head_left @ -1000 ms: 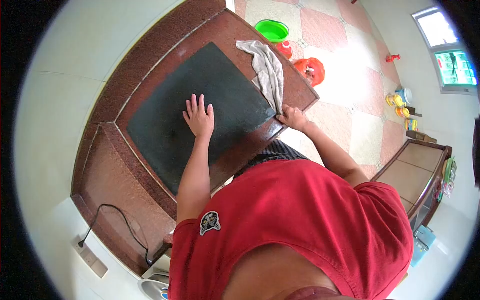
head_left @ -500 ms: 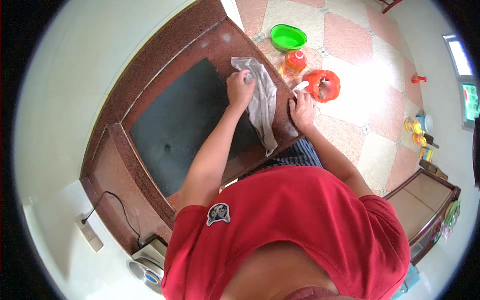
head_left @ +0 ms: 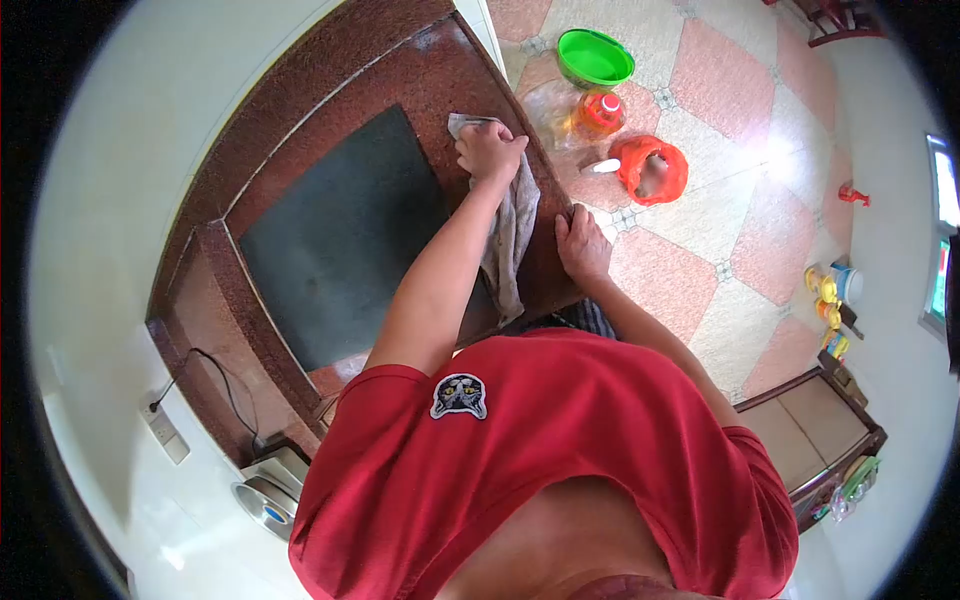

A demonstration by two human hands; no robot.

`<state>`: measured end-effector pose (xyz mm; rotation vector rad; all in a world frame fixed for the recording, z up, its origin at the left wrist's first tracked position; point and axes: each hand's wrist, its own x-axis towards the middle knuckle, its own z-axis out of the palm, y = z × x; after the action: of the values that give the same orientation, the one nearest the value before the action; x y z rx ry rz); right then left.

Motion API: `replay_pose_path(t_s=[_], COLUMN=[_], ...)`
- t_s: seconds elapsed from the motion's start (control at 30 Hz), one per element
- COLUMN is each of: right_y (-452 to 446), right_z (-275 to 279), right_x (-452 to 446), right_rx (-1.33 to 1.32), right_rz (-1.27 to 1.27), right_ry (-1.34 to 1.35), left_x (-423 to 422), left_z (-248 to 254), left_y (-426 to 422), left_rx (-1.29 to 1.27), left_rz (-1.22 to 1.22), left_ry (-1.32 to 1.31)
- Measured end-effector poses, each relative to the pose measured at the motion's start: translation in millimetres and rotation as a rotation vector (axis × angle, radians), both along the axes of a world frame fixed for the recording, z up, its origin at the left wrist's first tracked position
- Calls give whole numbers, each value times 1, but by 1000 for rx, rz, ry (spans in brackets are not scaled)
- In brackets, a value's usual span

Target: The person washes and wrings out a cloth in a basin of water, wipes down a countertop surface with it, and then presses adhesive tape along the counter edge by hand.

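Note:
My left hand (head_left: 490, 152) is closed on the upper part of a grey cloth (head_left: 513, 225), which lies lengthwise near the right edge of a brown stone counter (head_left: 440, 62). Part of the cloth is hidden under that hand and forearm. My right hand (head_left: 585, 243) rests on the counter's right edge, fingers apart, holding nothing. A dark flat panel (head_left: 345, 235) lies on the counter to the left of the cloth.
On the tiled floor past the counter stand a green basin (head_left: 595, 58), a bottle with a red cap (head_left: 600, 112) and a red bag (head_left: 653, 170). A black cord (head_left: 232, 392) runs at the lower left. A tiled cabinet (head_left: 815, 425) stands at the right.
My left hand went from the dark panel onto the cloth, then up and right along it. My right hand let go of the cloth's corner and now rests on the counter's edge.

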<state>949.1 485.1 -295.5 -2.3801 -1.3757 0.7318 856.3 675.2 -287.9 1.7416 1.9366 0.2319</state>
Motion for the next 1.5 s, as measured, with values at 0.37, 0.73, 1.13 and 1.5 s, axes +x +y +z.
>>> replay_pose_path(t_s=[0.37, 0.73, 1.13, 1.5], right_y=[6, 7, 5, 5], right_z=[9, 8, 6, 8], right_x=[-8, -10, -10, -13], right_rx=[-120, -93, -102, -71], right_rz=[-24, -19, -16, -39], right_ry=[-98, -133, -158, -167], left_x=[19, 15, 7, -55], left_z=[1, 14, 12, 34], left_y=[26, 89, 123, 46], left_rx=[-18, -60, -73, -551], left_rz=[254, 270, 410, 170], left_ry=[-64, -19, -213, -2324])
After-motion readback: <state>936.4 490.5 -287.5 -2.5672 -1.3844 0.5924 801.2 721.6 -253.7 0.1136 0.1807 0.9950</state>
